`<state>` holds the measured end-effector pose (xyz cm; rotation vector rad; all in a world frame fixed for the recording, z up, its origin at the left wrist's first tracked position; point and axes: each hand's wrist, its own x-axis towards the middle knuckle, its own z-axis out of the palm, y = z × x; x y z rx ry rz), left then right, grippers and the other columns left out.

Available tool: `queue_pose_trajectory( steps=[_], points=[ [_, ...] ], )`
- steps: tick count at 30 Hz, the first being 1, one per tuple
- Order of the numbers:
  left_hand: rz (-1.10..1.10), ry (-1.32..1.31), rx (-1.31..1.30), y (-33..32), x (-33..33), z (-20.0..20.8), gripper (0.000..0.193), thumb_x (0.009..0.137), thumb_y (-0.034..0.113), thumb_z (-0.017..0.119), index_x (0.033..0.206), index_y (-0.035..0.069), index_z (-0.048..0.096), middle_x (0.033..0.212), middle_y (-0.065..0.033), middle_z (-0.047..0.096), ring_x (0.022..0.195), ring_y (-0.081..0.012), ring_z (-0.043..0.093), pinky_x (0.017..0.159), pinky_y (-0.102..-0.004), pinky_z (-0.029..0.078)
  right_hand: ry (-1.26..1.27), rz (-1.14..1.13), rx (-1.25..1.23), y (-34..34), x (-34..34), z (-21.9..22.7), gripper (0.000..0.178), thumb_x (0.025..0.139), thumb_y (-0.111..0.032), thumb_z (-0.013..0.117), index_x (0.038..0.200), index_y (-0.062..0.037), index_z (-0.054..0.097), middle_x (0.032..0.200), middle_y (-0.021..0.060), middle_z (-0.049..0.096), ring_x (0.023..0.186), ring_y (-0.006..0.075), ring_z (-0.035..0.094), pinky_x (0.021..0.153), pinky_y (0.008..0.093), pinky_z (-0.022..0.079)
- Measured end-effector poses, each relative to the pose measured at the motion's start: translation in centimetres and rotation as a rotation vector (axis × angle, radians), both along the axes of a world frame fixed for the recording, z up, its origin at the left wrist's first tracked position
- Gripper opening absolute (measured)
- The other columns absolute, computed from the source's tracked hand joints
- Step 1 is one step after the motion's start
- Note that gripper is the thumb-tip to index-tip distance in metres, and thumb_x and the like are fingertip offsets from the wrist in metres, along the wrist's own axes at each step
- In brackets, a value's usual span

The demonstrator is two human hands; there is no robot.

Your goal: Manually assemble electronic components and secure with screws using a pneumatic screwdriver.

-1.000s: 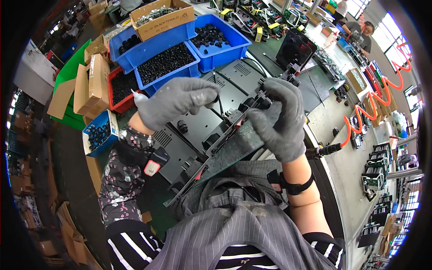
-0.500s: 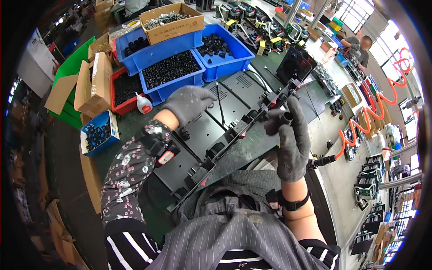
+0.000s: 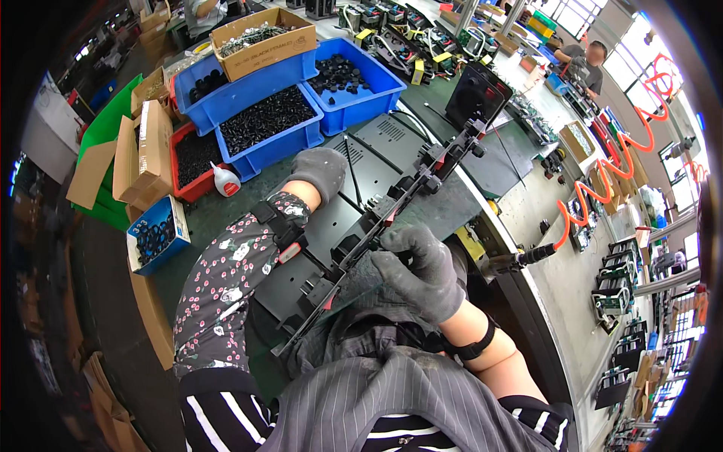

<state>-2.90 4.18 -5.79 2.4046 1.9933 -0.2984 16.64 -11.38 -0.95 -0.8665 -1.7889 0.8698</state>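
Head view looks down on a dark green bench point(image 3: 226, 218) crowded with parts. A long black panel point(image 3: 392, 203) with clips along its raised edge runs slantwise from near the person's lap up toward a black box point(image 3: 474, 94) at the far right. It lies partly over other black metal plates point(image 3: 392, 139) on the bench.

Right hand point(image 3: 422, 267), in a grey glove, is closed on the panel's near edge about midway along, fingers curled over the rim. Left hand point(image 3: 322, 169), also gloved, reaches farther out and rests on the plates just left of the panel; whether it grips anything cannot be told, as the fingers are hidden behind the wrist. A black band point(image 3: 279, 226) wraps the left forearm over a flowered sleeve point(image 3: 218, 286).

Beyond the left hand stand three blue bins point(image 3: 263, 124) of small black parts, with a cardboard box point(image 3: 263, 38) resting across the far ones. A red bin point(image 3: 192, 158) sits to their left, a white bottle point(image 3: 224, 181) just beside it, and a small blue box point(image 3: 154, 233) lies nearer the bench's left edge.
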Motion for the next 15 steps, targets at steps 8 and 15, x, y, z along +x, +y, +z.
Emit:
queue_pose_trajectory(
  steps=[8, 15],
  points=[
    [0.068, -0.232, -0.015, 0.0, -0.6, -0.2, 0.025, 0.085, 0.028, 0.054, 0.099, 0.015, 0.069, 0.101, -0.0128, 0.066, 0.095, -0.031, 0.062, 0.083, -0.0398, 0.05, -0.072, -0.02, 0.254, 0.6, -1.5, -0.4, 0.017, 0.076, -0.009, 0.07, 0.084, -0.0026, 0.057, 0.073, 0.0117, 0.057, 0.063, 0.0284, 0.058, 0.057, 0.035, 0.046],
    [0.123, -0.165, -0.055, 1.4, 0.5, 0.0, 0.025, 0.082, 0.025, 0.054, 0.1, 0.013, 0.068, 0.103, -0.0126, 0.066, 0.098, -0.0307, 0.062, 0.084, -0.0402, 0.049, -0.151, -0.074, 0.255, 0.3, -1.5, 0.2, 0.018, 0.076, -0.009, 0.069, 0.088, -0.0037, 0.057, 0.073, 0.0111, 0.057, 0.063, 0.029, 0.058, 0.056, 0.0353, 0.047]
  ],
)
